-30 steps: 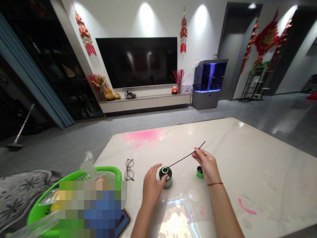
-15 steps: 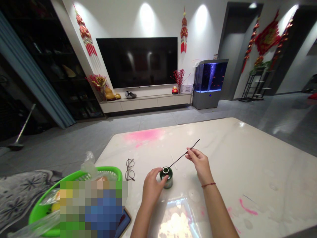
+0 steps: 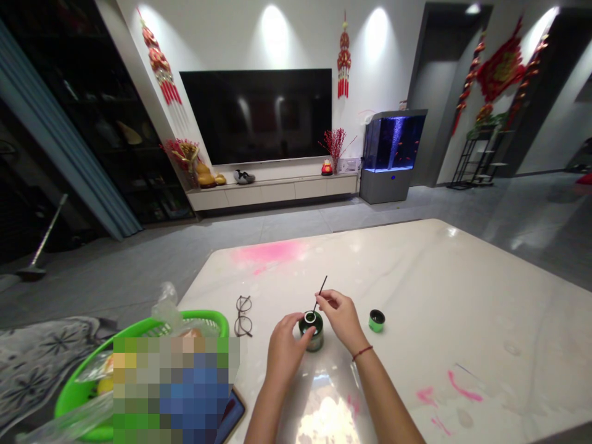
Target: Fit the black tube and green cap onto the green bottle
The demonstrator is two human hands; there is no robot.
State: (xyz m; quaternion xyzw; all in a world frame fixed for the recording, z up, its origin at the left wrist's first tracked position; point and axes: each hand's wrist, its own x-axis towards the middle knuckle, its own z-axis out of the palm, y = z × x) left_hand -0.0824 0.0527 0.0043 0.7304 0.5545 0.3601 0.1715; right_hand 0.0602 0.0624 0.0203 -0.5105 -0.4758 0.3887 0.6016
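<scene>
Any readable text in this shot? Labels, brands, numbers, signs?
Nothing legible. The green-capped jar has a pale side, but no writing can be read on it. The red wall ornament is too small to tell if it bears any characters. The pixelated patch at lower left hides whatever is under it.

Jar [image 3: 311,340] dark green, silver band below; rod [image 3: 322,287] black; small lid [image 3: 377,320] bright green; counter [image 3: 439,290] white, grey-veined, pink-smeared; basket [image 3: 203,317] lime green.
</scene>
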